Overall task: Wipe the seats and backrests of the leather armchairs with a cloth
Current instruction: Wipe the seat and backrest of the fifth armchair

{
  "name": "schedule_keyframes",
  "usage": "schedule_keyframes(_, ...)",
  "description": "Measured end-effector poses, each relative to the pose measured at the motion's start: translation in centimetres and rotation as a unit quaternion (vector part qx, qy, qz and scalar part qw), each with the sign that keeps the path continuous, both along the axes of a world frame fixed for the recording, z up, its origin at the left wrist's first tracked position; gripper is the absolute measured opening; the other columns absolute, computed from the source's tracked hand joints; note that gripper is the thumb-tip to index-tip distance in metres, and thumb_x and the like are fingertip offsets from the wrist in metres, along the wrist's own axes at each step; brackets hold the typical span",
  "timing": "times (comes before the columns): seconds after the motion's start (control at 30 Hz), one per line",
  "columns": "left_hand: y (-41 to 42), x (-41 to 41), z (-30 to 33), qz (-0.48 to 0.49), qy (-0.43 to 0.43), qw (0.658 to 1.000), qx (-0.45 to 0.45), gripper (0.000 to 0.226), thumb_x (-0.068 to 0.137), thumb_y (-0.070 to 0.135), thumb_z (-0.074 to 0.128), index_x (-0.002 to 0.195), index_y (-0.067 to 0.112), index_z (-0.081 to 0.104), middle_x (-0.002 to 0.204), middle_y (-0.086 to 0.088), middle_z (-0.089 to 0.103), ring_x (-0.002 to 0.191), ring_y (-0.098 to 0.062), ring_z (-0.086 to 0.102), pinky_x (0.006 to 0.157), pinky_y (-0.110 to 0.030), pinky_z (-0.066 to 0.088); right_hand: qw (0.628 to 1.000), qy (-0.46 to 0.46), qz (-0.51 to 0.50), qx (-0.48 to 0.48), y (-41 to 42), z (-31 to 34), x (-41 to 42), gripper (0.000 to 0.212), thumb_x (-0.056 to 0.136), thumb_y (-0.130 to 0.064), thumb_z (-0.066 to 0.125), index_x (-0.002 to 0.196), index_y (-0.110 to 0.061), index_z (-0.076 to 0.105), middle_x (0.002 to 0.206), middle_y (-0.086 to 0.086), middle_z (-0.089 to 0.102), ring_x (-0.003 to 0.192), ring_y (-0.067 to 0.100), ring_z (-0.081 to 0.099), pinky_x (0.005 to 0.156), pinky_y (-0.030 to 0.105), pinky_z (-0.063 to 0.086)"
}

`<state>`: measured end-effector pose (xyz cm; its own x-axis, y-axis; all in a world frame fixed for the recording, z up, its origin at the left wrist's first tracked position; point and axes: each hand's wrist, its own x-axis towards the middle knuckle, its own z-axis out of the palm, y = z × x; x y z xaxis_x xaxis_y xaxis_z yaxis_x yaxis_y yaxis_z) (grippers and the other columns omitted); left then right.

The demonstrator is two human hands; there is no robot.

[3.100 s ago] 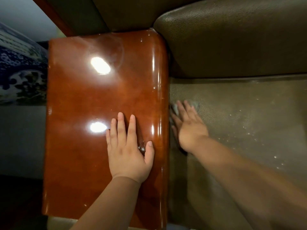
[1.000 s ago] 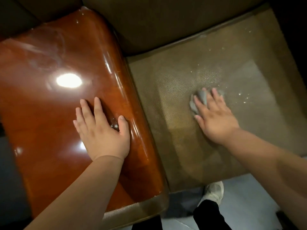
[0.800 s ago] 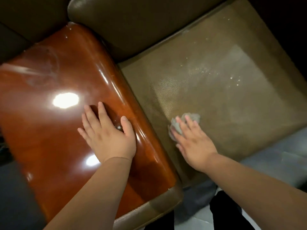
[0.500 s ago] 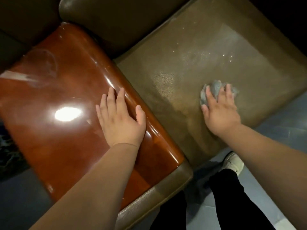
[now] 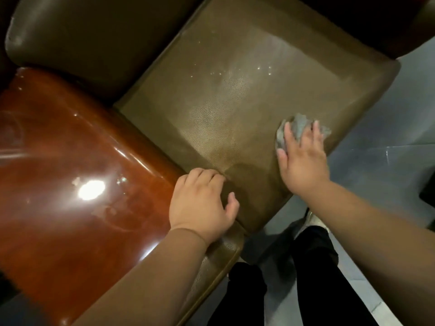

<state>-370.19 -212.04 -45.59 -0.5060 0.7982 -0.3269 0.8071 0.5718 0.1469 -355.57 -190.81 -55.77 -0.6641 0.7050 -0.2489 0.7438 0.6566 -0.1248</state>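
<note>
No readable text, labels or numbers anywhere.

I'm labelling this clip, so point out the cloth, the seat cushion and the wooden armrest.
cloth (image 5: 299, 126): head view, on the grey bunch showing past the fingers.
seat cushion (image 5: 235, 95): head view, on its bare middle.
wooden armrest (image 5: 70, 161): head view, on its glossy top.
</note>
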Motion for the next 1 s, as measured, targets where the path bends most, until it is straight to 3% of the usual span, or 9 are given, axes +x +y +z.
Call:
schedule_keyframes(0.23, -0.1, 0.1, -0.6, 0.019, 0.006, 1.000, 0.016, 0.043, 0.086, 0.050, 0.057, 0.114, 0.021, 0.073, 0.117, 0.005, 0.071, 0.114, -0.022, 0.061, 0.093, -0.039, 0.044, 0.890, 0.077, 0.448, -0.023, -1.8, -2.0, 2.8, 0.059, 0.102, -0.046, 0.049, 0.158, -0.031, 0.042, 0.169, 0.007, 0.027, 0.157, 0.036, 0.018, 0.127, 0.052, 0.021)
schedule_keyframes(0.37, 0.0, 0.1, -0.6, 0.024, 0.003, 1.000, 0.005, 0.050, 0.085, 0.052, 0.056, 0.121, 0.020, 0.071, 0.121, 0.004, 0.070, 0.117, -0.022, 0.060, 0.096, -0.040, 0.044, 0.994, 0.058, 0.094, 0.012, 4.9, -1.5, 1.1, 0.065, 0.102, -0.049, 0.033, 0.162, -0.025, 0.032, 0.163, 0.027, 0.030, 0.156, 0.046, 0.012, 0.127, 0.056, 0.015)
schedule_keyframes(0.43, 0.1, 0.2, -0.4, 0.031, -0.005, 1.000, 0.005, 0.054, 0.085, 0.051, 0.057, 0.128, 0.020, 0.068, 0.124, 0.002, 0.069, 0.118, -0.023, 0.059, 0.097, -0.040, 0.044, 0.997, 0.031, -0.073, -0.013, 3.2, -1.1, 0.2, 0.068, 0.103, -0.051, 0.025, 0.165, -0.025, 0.019, 0.162, 0.034, 0.023, 0.157, 0.046, 0.002, 0.127, 0.057, 0.010)
schedule_keyframes(0.53, 0.2, 0.1, -0.1, 0.032, -0.017, 0.999, 0.006, 0.061, 0.083, 0.050, 0.058, 0.136, 0.021, 0.063, 0.130, 0.002, 0.065, 0.123, -0.023, 0.057, 0.100, -0.040, 0.043, 0.988, 0.059, 0.141, -0.018, -3.0, -1.2, 1.1, 0.067, 0.103, -0.049, 0.037, 0.164, -0.024, 0.027, 0.166, 0.027, 0.021, 0.156, 0.049, 0.007, 0.124, 0.063, 0.018)
schedule_keyframes(0.63, 0.3, 0.0, 0.0, 0.030, -0.023, 0.999, -0.002, 0.064, 0.083, 0.051, 0.058, 0.139, 0.020, 0.062, 0.134, 0.000, 0.064, 0.128, -0.025, 0.055, 0.106, -0.043, 0.044, 0.901, 0.049, 0.429, -0.043, -1.9, -1.3, 3.6, 0.062, 0.102, -0.050, 0.048, 0.160, -0.032, 0.036, 0.171, 0.009, 0.022, 0.158, 0.039, 0.014, 0.127, 0.053, 0.020)
schedule_keyframes(0.7, 0.4, 0.0, 0.1, 0.027, -0.022, 0.999, -0.010, 0.066, 0.084, 0.053, 0.057, 0.140, 0.019, 0.062, 0.137, 0.000, 0.063, 0.132, -0.027, 0.053, 0.110, -0.044, 0.042, 0.913, 0.017, 0.408, -0.008, 1.9, -1.1, 4.0, 0.062, 0.104, -0.052, 0.041, 0.162, -0.035, 0.031, 0.172, 0.008, 0.019, 0.159, 0.036, 0.010, 0.127, 0.053, 0.020)
schedule_keyframes(0.8, 0.4, 0.0, 0.2, 0.025, -0.016, 1.000, -0.006, 0.067, 0.084, 0.053, 0.056, 0.141, 0.019, 0.062, 0.140, -0.001, 0.062, 0.136, -0.028, 0.051, 0.113, -0.043, 0.038, 0.993, -0.024, 0.110, -0.043, 6.1, 0.0, 3.6, 0.065, 0.105, -0.058, 0.020, 0.165, -0.038, 0.006, 0.171, 0.019, 0.011, 0.159, 0.035, -0.007, 0.128, 0.056, 0.013)
schedule_keyframes(0.87, 0.4, 0.0, 0.2, 0.020, -0.015, 1.000, -0.006, 0.068, 0.084, 0.053, 0.057, 0.142, 0.019, 0.062, 0.142, -0.002, 0.061, 0.139, -0.029, 0.049, 0.116, -0.043, 0.037, 0.995, -0.022, -0.059, -0.077, 4.8, 0.3, 1.9, 0.067, 0.105, -0.058, 0.018, 0.165, -0.034, 0.001, 0.169, 0.026, 0.009, 0.157, 0.040, -0.013, 0.128, 0.056, 0.007)
schedule_keyframes(1.0, 0.7, -0.1, 0.2, 0.012, -0.020, 0.999, -0.046, 0.071, 0.084, 0.055, 0.056, 0.147, 0.021, 0.059, 0.149, -0.002, 0.057, 0.145, -0.029, 0.044, 0.121, -0.048, 0.035, 0.981, 0.016, 0.187, -0.051, -2.1, -0.2, 2.1, 0.073, 0.101, -0.055, 0.041, 0.165, -0.027, 0.021, 0.170, 0.020, 0.012, 0.157, 0.046, 0.000, 0.127, 0.058, 0.008)
